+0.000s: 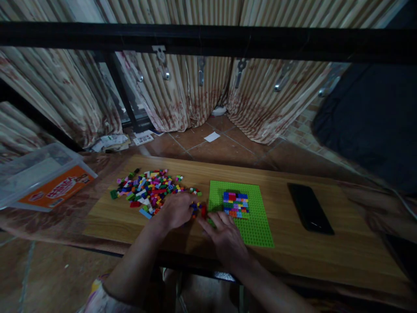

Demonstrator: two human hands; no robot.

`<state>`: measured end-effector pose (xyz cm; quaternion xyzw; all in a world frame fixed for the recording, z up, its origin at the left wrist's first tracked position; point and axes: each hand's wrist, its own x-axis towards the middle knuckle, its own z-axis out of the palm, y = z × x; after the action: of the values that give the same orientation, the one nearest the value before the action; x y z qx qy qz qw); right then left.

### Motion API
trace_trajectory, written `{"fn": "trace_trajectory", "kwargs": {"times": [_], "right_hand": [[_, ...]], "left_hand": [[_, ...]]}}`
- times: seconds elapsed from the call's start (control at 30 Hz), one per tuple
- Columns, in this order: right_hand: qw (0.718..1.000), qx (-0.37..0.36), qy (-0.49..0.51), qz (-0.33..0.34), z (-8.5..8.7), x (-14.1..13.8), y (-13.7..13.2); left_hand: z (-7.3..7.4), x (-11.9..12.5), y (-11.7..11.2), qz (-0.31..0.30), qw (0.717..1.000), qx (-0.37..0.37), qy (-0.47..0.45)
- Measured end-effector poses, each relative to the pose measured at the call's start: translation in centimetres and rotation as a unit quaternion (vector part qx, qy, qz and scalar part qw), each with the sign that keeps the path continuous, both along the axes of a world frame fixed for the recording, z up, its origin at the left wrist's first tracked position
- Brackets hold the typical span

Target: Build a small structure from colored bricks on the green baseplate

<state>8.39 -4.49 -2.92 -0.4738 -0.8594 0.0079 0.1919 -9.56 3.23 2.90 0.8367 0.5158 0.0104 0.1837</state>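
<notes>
My left hand (178,210) is at the right side of a heap of loose toy bricks (151,189), its fingers curled down; what they hold, if anything, is hidden. Small blue and yellow bricks (195,209) show just beyond its fingertips. A red brick (203,211) is between my two hands. My right hand (227,237) lies low with thumb and fingers apart, its fingertips over the left edge of the green baseplate (257,224). On that plate sits a block of multicoloured bricks (236,204), partly behind my right fingers.
A black phone (310,208) lies on the wooden table (280,256) to the right. At the left stands a clear plastic box (48,178) with an orange label. Beyond the table are a dark horizontal bar (208,41), striped curtains (182,95) and papers (143,138) on the tiled floor.
</notes>
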Motion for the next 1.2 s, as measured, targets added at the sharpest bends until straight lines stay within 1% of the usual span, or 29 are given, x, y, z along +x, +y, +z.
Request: {"fn": "trace_trajectory", "kwargs": {"times": [0.1, 0.2, 0.33, 0.5, 0.6, 0.7, 0.77, 0.8, 0.83, 0.87, 0.93, 1.0, 1.03, 1.07, 1.1, 1.13, 1.2], "right_hand": [[1.0, 0.004, -0.014, -0.006, -0.3, -0.7, 0.2], [1.0, 0.007, -0.006, -0.001, -0.3, -0.8, 0.3], [0.999, 0.013, 0.03, 0.002, -0.5, -0.8, 0.5], [0.996, 0.024, 0.091, -0.004, -1.7, -1.1, 0.5], [0.991, 0.002, 0.13, -0.011, -1.9, -1.2, 0.4], [0.978, -0.04, 0.201, -0.038, -0.9, -0.8, 0.6], [0.959, -0.084, 0.265, -0.055, 0.2, -0.2, 0.9], [0.945, -0.115, 0.301, -0.061, 0.9, 0.1, 1.2], [0.925, -0.15, 0.343, -0.07, 1.4, 0.5, 1.5], [0.899, -0.188, 0.388, -0.08, 1.9, 1.0, 1.8], [0.835, -0.248, 0.48, -0.101, 2.6, 1.9, 2.4], [0.774, -0.285, 0.552, -0.125, 3.0, 2.8, 3.0], [0.751, -0.297, 0.574, -0.136, 3.2, 3.3, 3.2], [0.734, -0.306, 0.589, -0.145, 3.2, 3.8, 3.3], [0.723, -0.315, 0.596, -0.152, 3.3, 4.4, 3.4], [0.719, -0.32, 0.597, -0.156, 3.3, 4.9, 3.4], [0.728, -0.32, 0.585, -0.16, 3.3, 6.1, 3.3]], "left_hand": [[-0.3, -0.1, 0.0, 0.002, 1.0, 0.009, -0.003], [-0.8, 0.1, 0.1, 0.004, 1.0, 0.029, -0.009], [-0.9, 0.7, -0.1, -0.006, 0.999, 0.044, -0.009], [-0.9, 1.6, -0.3, -0.026, 0.998, 0.046, -0.018], [-0.9, 1.9, -0.1, -0.017, 0.999, 0.042, -0.014], [-0.7, 2.0, 0.1, 0.001, 0.997, 0.041, -0.065], [-0.4, 2.0, 0.1, 0.015, 0.99, 0.026, -0.137], [-0.3, 2.1, 0.1, 0.022, 0.984, 0.01, -0.178], [-0.2, 2.2, 0.1, 0.026, 0.976, -0.011, -0.218], [-0.1, 2.3, 0.0, 0.027, 0.966, -0.034, -0.256], [0.0, 2.8, -0.3, 0.021, 0.942, -0.083, -0.325], [-0.2, 3.5, -0.7, 0.016, 0.916, -0.116, -0.383], [-0.4, 4.0, -0.8, 0.018, 0.906, -0.126, -0.405], [-0.6, 4.5, -1.0, 0.019, 0.897, -0.132, -0.421], [-0.9, 5.1, -1.1, 0.018, 0.893, -0.134, -0.43], [-1.1, 5.6, -1.2, 0.015, 0.891, -0.134, -0.433], [-1.6, 6.6, -1.3, 0.012, 0.894, -0.13, -0.428]]}}
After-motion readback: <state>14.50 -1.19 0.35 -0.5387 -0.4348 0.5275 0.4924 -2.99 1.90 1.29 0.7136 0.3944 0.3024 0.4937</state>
